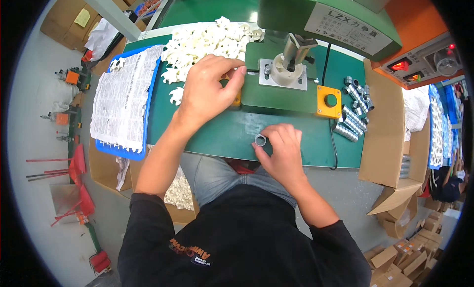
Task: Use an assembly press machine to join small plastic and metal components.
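Observation:
My right hand pinches a short metal ring between thumb and fingers, its round opening facing up, above the front of the green worktable. My left hand is closed at the left side of the green press base, thumb and index fingertip together; what they hold, if anything, is hidden. Right of it, a white round part sits in the fixture on a metal plate, directly under the press ram. A yellow button box partly shows behind my left hand.
White toothed plastic pieces are heaped at the back left. A blue tray lined with printed paper stands at the left. Several metal rings lie in rows at the right, beside a yellow box with a green button and a cardboard carton.

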Demonstrator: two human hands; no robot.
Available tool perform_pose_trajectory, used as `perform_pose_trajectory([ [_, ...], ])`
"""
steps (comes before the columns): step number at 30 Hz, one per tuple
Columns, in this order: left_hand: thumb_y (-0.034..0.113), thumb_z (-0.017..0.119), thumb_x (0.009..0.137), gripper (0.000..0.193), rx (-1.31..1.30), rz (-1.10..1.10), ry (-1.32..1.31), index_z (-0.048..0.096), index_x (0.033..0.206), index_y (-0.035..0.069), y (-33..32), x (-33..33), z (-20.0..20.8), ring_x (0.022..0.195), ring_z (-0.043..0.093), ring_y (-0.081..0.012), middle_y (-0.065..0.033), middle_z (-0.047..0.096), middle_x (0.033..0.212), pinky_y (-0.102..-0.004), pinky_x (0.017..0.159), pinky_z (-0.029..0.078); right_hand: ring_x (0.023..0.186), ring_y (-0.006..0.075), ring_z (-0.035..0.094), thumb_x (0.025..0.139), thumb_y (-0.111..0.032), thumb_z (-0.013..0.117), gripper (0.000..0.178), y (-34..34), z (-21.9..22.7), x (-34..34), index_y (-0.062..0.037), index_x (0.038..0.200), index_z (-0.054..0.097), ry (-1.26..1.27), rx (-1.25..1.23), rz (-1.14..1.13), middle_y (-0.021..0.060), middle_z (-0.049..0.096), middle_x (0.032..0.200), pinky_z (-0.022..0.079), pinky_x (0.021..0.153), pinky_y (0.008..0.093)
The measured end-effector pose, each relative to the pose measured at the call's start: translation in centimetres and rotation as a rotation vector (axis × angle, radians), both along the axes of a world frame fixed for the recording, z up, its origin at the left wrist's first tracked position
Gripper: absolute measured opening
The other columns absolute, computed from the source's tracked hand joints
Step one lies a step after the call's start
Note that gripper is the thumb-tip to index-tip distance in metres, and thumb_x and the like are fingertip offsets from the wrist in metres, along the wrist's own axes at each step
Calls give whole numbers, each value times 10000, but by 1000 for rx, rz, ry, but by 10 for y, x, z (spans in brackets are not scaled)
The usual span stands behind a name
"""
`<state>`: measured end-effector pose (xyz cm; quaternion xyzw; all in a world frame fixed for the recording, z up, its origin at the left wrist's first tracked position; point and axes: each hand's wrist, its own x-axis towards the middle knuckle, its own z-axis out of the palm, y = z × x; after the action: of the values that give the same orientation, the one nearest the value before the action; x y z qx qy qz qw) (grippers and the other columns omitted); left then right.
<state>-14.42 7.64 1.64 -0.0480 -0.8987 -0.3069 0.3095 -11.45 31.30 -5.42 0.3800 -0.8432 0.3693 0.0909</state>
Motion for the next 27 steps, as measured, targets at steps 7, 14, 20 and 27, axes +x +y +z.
perform_pose_trajectory([
  [7, 193, 803, 850, 320, 212, -133, -32, 730, 1108, 19, 24, -22, 9, 694, 641, -232, -95, 696, 879, -355, 672, 537, 910, 300, 709, 778, -91, 861, 303, 16, 14, -22, -29, 994, 659, -168, -217, -20, 123, 744, 1032, 559, 792, 389],
  [14, 335, 928, 705, 599, 381, -173, 49, 687, 1160, 30, 60, -54, 25, 729, 616, -219, -100, 677, 973, -353, 668, 532, 745, 187, 642, 767, -146, 920, 352, 30, 55, -71, 17, 971, 685, 37, -326, -235, 97, 701, 862, 525, 689, 311],
  [20, 308, 911, 694, 473, 69, -85, 106, 734, 1037, 34, 48, -52, 17, 834, 675, -326, -122, 694, 911, -427, 753, 560, 743, 183, 618, 767, -169, 918, 378, 17, 61, -99, 22, 1014, 705, -3, -347, -343, 92, 683, 831, 519, 707, 294],
  [27, 293, 937, 709, 499, 7, -31, 22, 750, 1086, 26, -8, -22, 26, 909, 654, -329, -116, 646, 985, -410, 808, 536, 787, 181, 682, 788, -210, 892, 332, -34, 83, -124, 7, 962, 709, 45, -375, -272, 88, 738, 875, 541, 747, 324],
])
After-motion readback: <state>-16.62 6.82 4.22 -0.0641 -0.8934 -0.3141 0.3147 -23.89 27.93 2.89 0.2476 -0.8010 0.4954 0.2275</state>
